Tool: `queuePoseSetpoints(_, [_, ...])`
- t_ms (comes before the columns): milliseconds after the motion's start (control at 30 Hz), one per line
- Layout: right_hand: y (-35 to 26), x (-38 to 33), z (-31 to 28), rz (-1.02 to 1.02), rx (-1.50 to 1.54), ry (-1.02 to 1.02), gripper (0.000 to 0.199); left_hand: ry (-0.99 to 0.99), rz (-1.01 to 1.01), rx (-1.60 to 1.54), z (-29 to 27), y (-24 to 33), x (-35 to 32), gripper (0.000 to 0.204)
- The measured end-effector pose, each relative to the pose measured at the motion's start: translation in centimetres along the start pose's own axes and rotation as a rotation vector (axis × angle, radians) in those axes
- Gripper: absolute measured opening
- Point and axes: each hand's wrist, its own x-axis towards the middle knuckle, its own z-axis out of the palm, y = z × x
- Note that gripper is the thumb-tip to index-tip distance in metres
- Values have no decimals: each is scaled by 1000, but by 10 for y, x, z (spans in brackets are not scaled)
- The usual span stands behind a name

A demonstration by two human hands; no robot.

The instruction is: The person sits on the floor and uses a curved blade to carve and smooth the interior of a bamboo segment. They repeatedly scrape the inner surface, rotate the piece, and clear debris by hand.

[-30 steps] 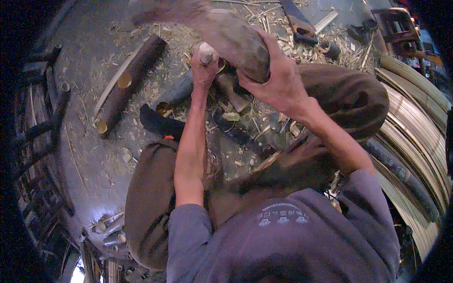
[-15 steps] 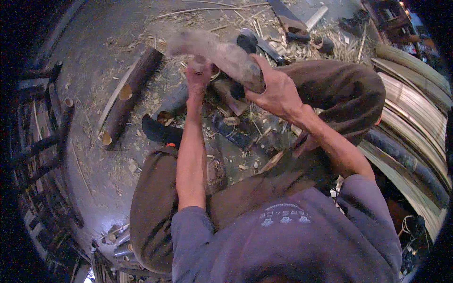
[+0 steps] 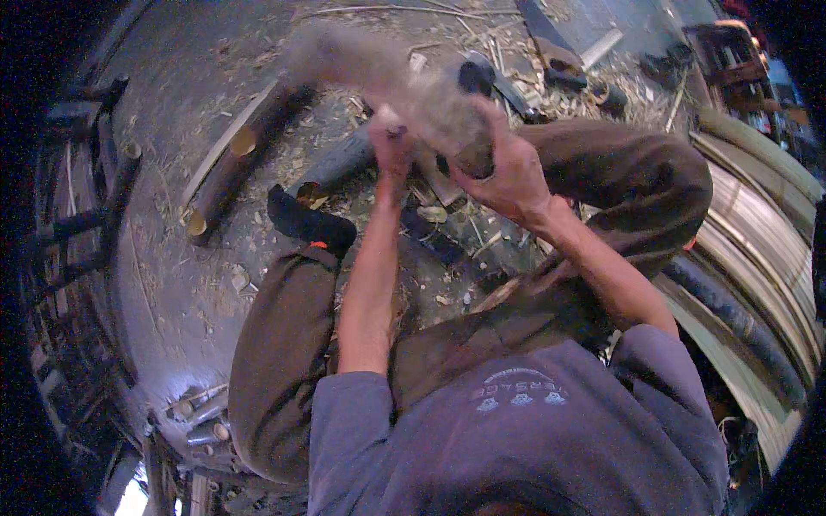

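Observation:
My right hand [image 3: 508, 172] is closed around the near end of a thick, greyish-brown, club-like piece [image 3: 422, 95]. Motion smears this piece, and its far end reaches out to the upper left. Just below it, my left hand [image 3: 391, 142] is held closed, with a pale rounded tip showing at its top. Whether that tip belongs to a held thing cannot be made out. Beneath the left hand a dark bamboo length [image 3: 335, 163] lies on the floor, its cut end toward me.
A thicker bamboo pole [image 3: 228, 193] lies to the left. Beyond my knees are a handsaw [image 3: 555, 52] and scattered shavings [image 3: 632, 107]. Long split strips [image 3: 757, 249] are stacked at my right. A dark rack-like frame [image 3: 86, 224] stands at the far left.
The club-like piece has swung, its far end farther away and more blurred. My left hand sits slightly farther right. The right hand keeps its grip, and the view has shifted a little.

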Motion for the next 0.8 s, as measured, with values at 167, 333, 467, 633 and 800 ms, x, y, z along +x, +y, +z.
queuePoseSetpoints(167, [4, -21, -18, 134, -153, -82, 83, 41, 209, 536, 51, 30, -11, 21])
queuePoseSetpoints(333, [20, -48, 4, 355, -123, -189, 80, 32, 333, 833, 58, 4, -22, 12])
queuePoseSetpoints(467, [18, -44, -12, 415, -110, -118, 70, -44, 424, 812, 60, 9, -14, 12])
queuePoseSetpoints(633, [16, -39, -35, 331, -143, 149, 77, -84, 67, 598, 53, 72, 14, 20])
queuePoseSetpoints(800, [14, -53, 4, 468, -95, -78, 77, -310, 43, 541, 45, 40, -5, 22])
